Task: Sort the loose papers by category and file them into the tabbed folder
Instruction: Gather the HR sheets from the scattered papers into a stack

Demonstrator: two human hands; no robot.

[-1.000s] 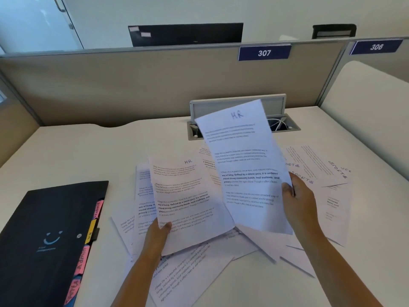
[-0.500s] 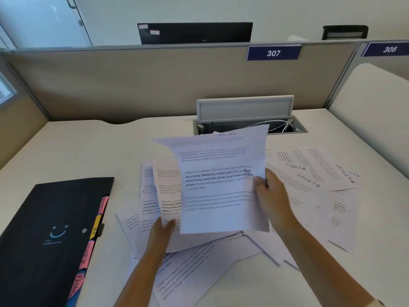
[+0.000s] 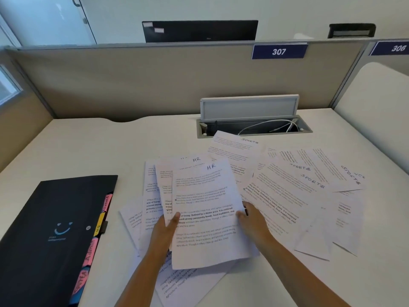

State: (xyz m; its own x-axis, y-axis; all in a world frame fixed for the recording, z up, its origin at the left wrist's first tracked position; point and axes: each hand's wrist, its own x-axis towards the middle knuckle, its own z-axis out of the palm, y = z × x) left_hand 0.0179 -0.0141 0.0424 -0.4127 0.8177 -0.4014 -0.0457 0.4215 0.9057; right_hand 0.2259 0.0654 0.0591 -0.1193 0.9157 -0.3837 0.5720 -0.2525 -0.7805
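Loose white printed papers lie fanned over the desk. A small stack marked HR (image 3: 205, 209) sits in the middle, its top sheet laid over another HR sheet. My left hand (image 3: 164, 231) grips the stack's left edge, thumb on top. My right hand (image 3: 252, 220) pinches the top sheet's right edge. Sheets marked SPORTS (image 3: 296, 187) spread to the right. The black tabbed folder (image 3: 51, 235) lies closed at the left, with pink and yellow tabs (image 3: 97, 229) on its right side.
An open cable box (image 3: 254, 127) with white cords is set into the desk behind the papers. A beige partition (image 3: 177, 80) closes the back and a white side panel (image 3: 376, 107) stands at the right. Bare desk (image 3: 110, 147) lies at the left.
My right hand brought the raised HR sheet down and left onto the HR sheet that my left hand holds. The SPORTS sheets behind are uncovered.
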